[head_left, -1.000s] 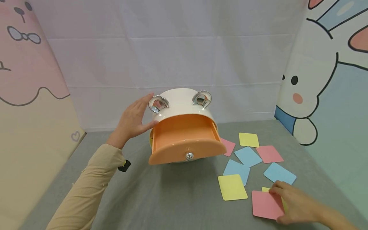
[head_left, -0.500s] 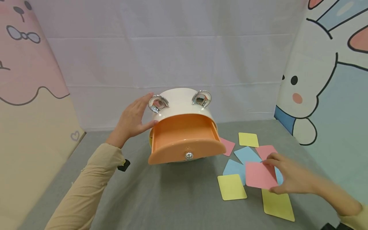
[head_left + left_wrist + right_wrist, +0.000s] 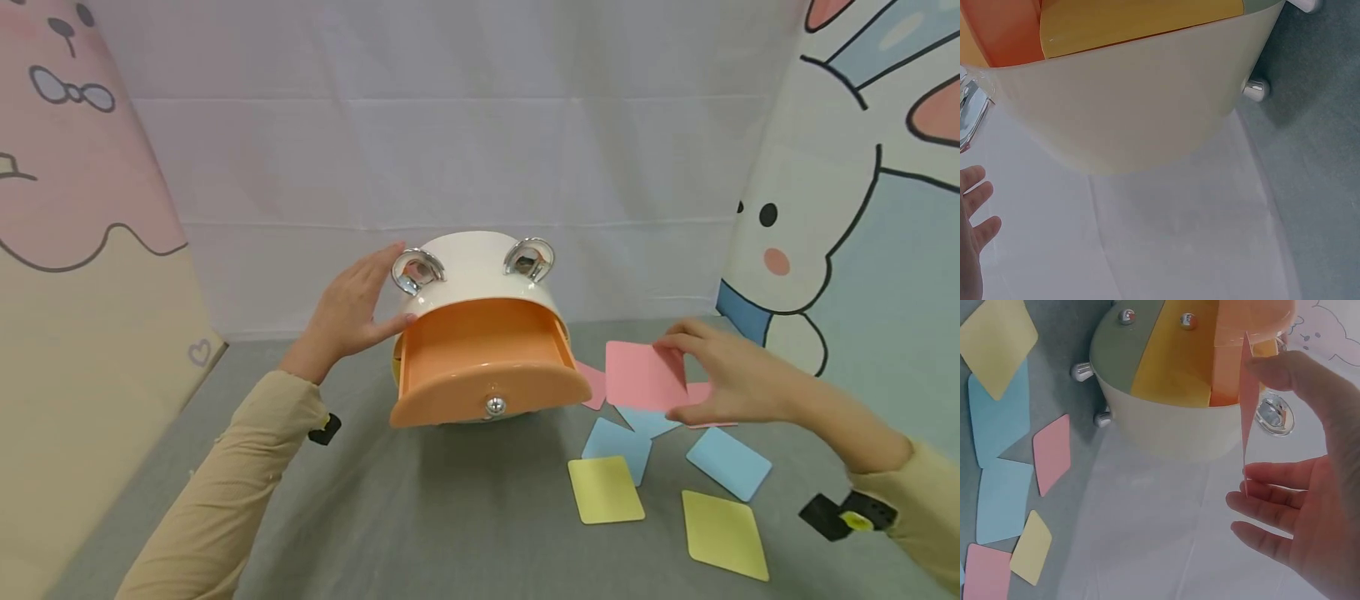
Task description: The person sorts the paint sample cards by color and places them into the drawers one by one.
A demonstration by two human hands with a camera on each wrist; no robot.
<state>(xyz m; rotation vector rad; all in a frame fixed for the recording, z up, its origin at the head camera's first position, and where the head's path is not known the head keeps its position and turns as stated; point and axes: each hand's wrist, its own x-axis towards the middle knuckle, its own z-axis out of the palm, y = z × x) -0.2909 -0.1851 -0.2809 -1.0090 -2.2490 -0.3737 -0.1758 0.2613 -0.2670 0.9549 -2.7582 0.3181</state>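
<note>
A white drawer chest (image 3: 477,267) with round chrome ears stands at the middle of the table in the head view. Its top orange drawer (image 3: 442,400) is pulled out and has a small chrome knob (image 3: 495,406). My left hand (image 3: 348,308) lies against the chest's left side, thumb by the drawer opening, fingers extended up toward the ear. My right hand (image 3: 731,375) pinches a pink card (image 3: 637,375) between thumb and fingertips, held up right of the drawer. The right wrist view shows this pink card (image 3: 1248,406) edge-on, in front of the chest (image 3: 1172,425).
Blue cards (image 3: 729,464), yellow cards (image 3: 606,490) and pink cards (image 3: 592,385) lie loose on the grey cloth right of the chest, some overlapping. Yellow and grey-green drawer fronts (image 3: 1175,356) sit below the orange one. A white curtain (image 3: 450,150) hangs behind.
My right hand has lifted the pink card off a yellow card near the front and carried it up and leftward, toward the open drawer. The left hand has stayed at the chest.
</note>
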